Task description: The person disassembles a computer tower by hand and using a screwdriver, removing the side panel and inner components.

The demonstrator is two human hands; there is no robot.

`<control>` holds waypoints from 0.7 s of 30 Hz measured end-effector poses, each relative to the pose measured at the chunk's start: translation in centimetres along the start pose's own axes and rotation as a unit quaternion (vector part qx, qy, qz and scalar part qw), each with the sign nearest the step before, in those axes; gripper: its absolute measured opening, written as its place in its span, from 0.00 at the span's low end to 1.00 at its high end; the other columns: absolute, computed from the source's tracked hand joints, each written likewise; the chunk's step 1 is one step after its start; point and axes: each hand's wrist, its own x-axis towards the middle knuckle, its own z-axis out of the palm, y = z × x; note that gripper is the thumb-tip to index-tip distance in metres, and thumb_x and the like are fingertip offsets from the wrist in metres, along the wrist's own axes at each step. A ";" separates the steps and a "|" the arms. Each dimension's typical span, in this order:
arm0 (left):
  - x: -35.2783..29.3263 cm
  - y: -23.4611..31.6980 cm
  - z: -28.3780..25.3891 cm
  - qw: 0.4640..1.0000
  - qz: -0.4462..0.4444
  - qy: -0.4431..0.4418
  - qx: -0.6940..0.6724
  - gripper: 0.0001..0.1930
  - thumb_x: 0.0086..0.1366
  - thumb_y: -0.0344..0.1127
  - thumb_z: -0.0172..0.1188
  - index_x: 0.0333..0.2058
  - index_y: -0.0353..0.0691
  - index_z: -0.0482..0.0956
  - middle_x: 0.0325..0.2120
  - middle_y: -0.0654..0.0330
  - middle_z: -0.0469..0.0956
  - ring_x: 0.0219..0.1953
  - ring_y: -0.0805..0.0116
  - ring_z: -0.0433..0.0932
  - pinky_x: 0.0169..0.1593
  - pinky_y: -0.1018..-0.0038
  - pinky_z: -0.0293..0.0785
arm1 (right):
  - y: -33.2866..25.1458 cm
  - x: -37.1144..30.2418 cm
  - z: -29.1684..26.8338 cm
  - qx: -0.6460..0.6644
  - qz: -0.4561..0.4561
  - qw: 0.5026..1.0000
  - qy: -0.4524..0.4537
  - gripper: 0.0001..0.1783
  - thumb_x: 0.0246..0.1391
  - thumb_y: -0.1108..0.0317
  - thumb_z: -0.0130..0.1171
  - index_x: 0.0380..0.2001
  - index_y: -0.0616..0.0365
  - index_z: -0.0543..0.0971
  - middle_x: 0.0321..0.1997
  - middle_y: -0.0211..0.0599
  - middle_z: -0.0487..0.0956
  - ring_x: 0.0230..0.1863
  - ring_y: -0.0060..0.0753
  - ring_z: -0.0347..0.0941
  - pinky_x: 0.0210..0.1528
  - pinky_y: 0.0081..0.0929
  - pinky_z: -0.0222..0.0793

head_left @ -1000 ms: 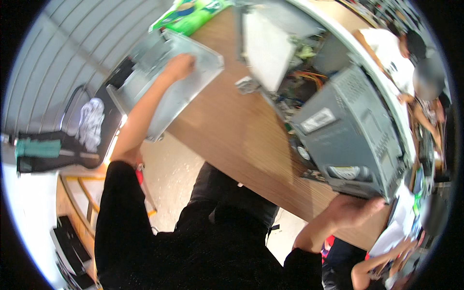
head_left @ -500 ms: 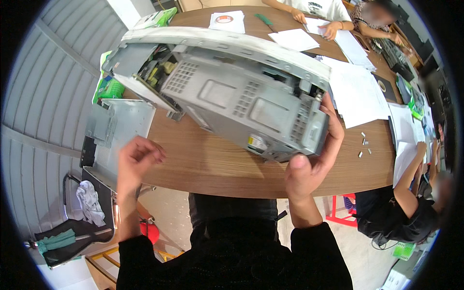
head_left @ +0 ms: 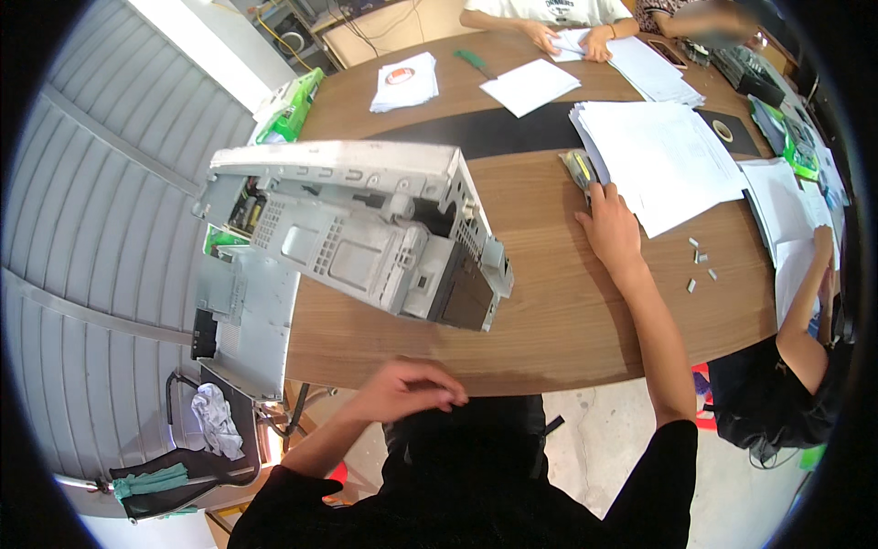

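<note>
The table (head_left: 530,339) is spreading across the scene, with papers and other people's arms covering parts of its far and right sides. The case (head_left: 366,247), grey with a white far side, is sitting on the left part of the table, and neither hand is touching it; its metal walls are hiding most of what is inside, with only a bit of dark innards showing at its left end. The panel (head_left: 261,320) is lying just left of the case, which is covering part of its far end. The paper stack (head_left: 658,165) is lying on the right, its sheets overlapping so that the lower ones are barely showing. The right hand (head_left: 611,233) is resting palm down beside the stack's near left corner, thumb standing apart from the fingers. The left hand (head_left: 398,393) is hanging over the near edge of the table, loosely curled and holding nothing that shows, its thumb and fingertips lying close together; its outer fingers are hiding the rest of the palm. The yellow thing (head_left: 577,167) is lying at the stack's left edge, right at the right fingertips; they are covering its near end, so whether they are gripping it or only touching it cannot be told, nor what it is. The white bits (head_left: 701,257) are lying scattered near the stack, too small to make out.
</note>
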 end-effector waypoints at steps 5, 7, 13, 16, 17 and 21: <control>3.7 -0.2 4.0 0.996 -0.023 -0.067 0.056 0.08 0.62 0.26 0.55 0.40 0.37 0.79 0.38 0.60 0.80 0.41 0.73 0.77 0.44 0.78 0.73 | 0.0 -0.5 0.6 0.072 0.022 0.997 0.009 0.27 0.48 0.79 0.56 0.53 0.61 0.62 0.44 0.52 0.68 0.35 0.52 0.75 0.36 0.42 0.74; 4.2 -0.4 4.1 0.996 0.002 -0.057 0.066 0.08 0.61 0.27 0.56 0.39 0.37 0.79 0.38 0.61 0.80 0.41 0.73 0.77 0.44 0.78 0.72 | -0.2 -1.2 -0.4 0.057 0.029 0.998 0.000 0.30 0.47 0.79 0.56 0.55 0.61 0.61 0.43 0.53 0.69 0.34 0.53 0.75 0.34 0.42 0.73; 4.4 -1.0 3.4 0.990 0.075 -0.002 0.123 0.06 0.58 0.25 0.60 0.36 0.36 0.80 0.34 0.61 0.79 0.39 0.73 0.77 0.43 0.77 0.72 | 1.2 -6.5 -5.7 0.517 0.156 0.783 -0.309 0.42 0.43 0.76 0.61 0.61 0.66 0.54 0.29 0.38 0.74 0.23 0.28 0.73 0.23 0.21 0.67; 3.8 -0.6 3.6 0.998 0.035 0.052 -0.033 0.06 0.57 0.23 0.60 0.34 0.34 0.79 0.32 0.59 0.78 0.37 0.71 0.77 0.42 0.77 0.73 | 0.4 -10.5 -5.4 0.735 0.162 0.594 -0.283 0.44 0.42 0.76 0.63 0.62 0.67 0.53 0.29 0.33 0.73 0.21 0.20 0.70 0.20 0.16 0.66; 3.9 -0.3 3.6 0.995 0.084 0.044 -0.020 0.06 0.57 0.22 0.60 0.34 0.33 0.79 0.33 0.57 0.79 0.37 0.69 0.78 0.42 0.77 0.74 | -0.1 -11.5 -5.8 0.734 0.162 0.593 -0.289 0.44 0.42 0.76 0.63 0.62 0.67 0.53 0.29 0.33 0.73 0.21 0.20 0.70 0.20 0.16 0.66; 4.4 2.3 4.0 0.987 0.154 0.035 0.012 0.05 0.56 0.20 0.59 0.33 0.30 0.78 0.34 0.54 0.79 0.38 0.66 0.79 0.41 0.75 0.76 | -5.2 -13.8 -8.8 0.850 0.135 0.501 -0.090 0.47 0.37 0.78 0.67 0.61 0.68 0.54 0.42 0.40 0.70 0.28 0.25 0.74 0.25 0.14 0.71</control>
